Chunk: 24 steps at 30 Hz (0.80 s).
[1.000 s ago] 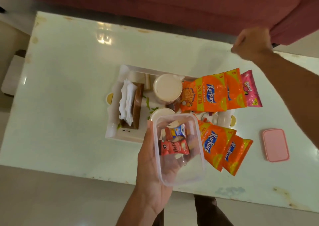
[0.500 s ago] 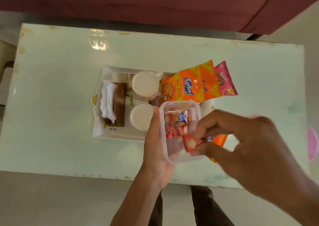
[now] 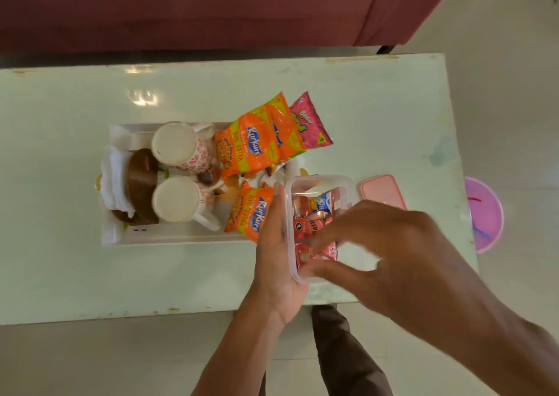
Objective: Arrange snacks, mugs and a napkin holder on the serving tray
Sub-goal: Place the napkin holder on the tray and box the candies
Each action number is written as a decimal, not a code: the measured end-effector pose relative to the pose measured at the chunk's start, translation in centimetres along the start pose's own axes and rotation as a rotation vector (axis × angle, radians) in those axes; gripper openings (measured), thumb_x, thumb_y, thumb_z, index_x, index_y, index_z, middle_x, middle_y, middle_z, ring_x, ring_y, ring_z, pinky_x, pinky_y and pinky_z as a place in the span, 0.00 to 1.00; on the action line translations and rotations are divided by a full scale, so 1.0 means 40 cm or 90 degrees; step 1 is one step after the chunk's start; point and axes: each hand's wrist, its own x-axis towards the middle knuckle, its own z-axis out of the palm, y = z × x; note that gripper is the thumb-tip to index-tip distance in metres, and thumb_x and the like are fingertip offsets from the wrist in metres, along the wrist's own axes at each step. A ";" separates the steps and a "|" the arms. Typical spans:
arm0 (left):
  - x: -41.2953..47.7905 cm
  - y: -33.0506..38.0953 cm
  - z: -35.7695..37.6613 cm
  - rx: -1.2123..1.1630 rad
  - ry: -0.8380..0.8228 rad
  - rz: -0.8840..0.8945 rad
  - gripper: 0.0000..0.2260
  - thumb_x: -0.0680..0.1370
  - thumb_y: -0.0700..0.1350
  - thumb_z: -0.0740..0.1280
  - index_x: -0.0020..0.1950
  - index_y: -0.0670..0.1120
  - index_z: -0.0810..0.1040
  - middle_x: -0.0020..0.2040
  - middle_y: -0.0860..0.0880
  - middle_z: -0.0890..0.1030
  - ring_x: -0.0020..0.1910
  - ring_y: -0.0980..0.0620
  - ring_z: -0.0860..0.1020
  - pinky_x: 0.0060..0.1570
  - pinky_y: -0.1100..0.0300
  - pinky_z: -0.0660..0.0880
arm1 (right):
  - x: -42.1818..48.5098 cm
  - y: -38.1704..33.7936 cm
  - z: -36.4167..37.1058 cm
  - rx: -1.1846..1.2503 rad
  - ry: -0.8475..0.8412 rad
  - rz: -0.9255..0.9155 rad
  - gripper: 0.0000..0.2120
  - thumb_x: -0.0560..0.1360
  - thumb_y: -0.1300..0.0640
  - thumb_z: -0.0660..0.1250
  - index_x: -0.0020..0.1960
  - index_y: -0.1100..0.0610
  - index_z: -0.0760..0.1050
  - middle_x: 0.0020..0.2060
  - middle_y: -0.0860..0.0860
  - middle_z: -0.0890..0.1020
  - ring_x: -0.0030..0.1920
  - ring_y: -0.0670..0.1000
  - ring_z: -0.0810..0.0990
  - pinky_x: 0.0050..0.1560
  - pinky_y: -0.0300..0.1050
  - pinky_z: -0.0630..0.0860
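right hand point(image 3: 393, 253) now down inside clear container point(image 3: 348, 184), fingers pinching red sachet point(image 3: 302, 255); left hand point(image 3: 276, 256) cups its side. light, crinkly, slippery: pinch sachet edges.

pale green table point(image 3: 363, 99), white serving tray point(image 3: 181, 238) and pink lid point(image 3: 381, 190) lying on it

A pale desk point(image 3: 363, 117) with a smooth, glossy top that mirrors light, chipped and worn along its near edge. On it, a white serving tray point(image 3: 169, 237) looks like smooth plastic. Orange snack packets point(image 3: 248, 147) are shiny, crinkled foil-like film. A clear plastic container point(image 3: 320, 184) holds small glossy red wrappers point(image 3: 305, 229). The lid point(image 3: 382, 191) is matt pink plastic. White napkins point(image 3: 113, 181) look soft and papery in a brown, wood-like holder point(image 3: 140, 184). Behind, a maroon cloth sofa point(image 3: 211, 8).
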 end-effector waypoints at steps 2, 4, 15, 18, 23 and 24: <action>0.014 -0.030 0.018 0.000 -0.002 0.005 0.22 0.86 0.55 0.54 0.69 0.40 0.74 0.62 0.36 0.80 0.51 0.41 0.83 0.46 0.52 0.81 | -0.021 0.047 -0.048 0.042 0.103 0.072 0.08 0.67 0.41 0.76 0.35 0.40 0.78 0.42 0.36 0.83 0.39 0.36 0.80 0.38 0.22 0.68; 0.022 -0.058 0.041 -0.032 0.007 -0.016 0.25 0.85 0.56 0.55 0.73 0.39 0.70 0.64 0.35 0.77 0.58 0.36 0.80 0.50 0.48 0.80 | -0.035 0.134 -0.073 0.012 0.207 0.155 0.08 0.69 0.41 0.74 0.37 0.40 0.77 0.42 0.33 0.82 0.39 0.33 0.80 0.39 0.19 0.66; 0.055 -0.148 0.054 -0.062 0.083 -0.029 0.21 0.82 0.54 0.60 0.71 0.47 0.78 0.66 0.40 0.81 0.63 0.38 0.80 0.70 0.32 0.67 | 0.030 0.512 0.189 -0.166 -0.008 0.411 0.38 0.71 0.47 0.74 0.77 0.49 0.63 0.75 0.60 0.64 0.69 0.66 0.66 0.59 0.63 0.75; 0.061 -0.156 0.051 -0.069 0.082 -0.029 0.21 0.82 0.54 0.59 0.71 0.47 0.77 0.66 0.40 0.81 0.64 0.37 0.80 0.69 0.31 0.68 | 0.047 0.529 0.209 -0.259 -0.009 0.396 0.34 0.72 0.45 0.73 0.74 0.49 0.66 0.72 0.61 0.67 0.66 0.65 0.69 0.58 0.61 0.75; 0.070 -0.170 0.061 -0.088 0.096 -0.023 0.22 0.81 0.55 0.60 0.71 0.47 0.77 0.68 0.38 0.79 0.70 0.33 0.74 0.69 0.32 0.68 | 0.047 0.530 0.156 -0.114 0.093 0.425 0.31 0.68 0.48 0.78 0.69 0.50 0.73 0.67 0.59 0.72 0.63 0.61 0.73 0.58 0.55 0.77; 0.071 -0.174 0.062 -0.096 0.093 -0.019 0.22 0.80 0.55 0.61 0.70 0.47 0.78 0.67 0.39 0.80 0.69 0.33 0.74 0.69 0.33 0.69 | 0.044 0.518 0.133 -0.009 0.178 0.437 0.31 0.67 0.49 0.79 0.67 0.51 0.74 0.66 0.58 0.72 0.61 0.59 0.75 0.58 0.53 0.78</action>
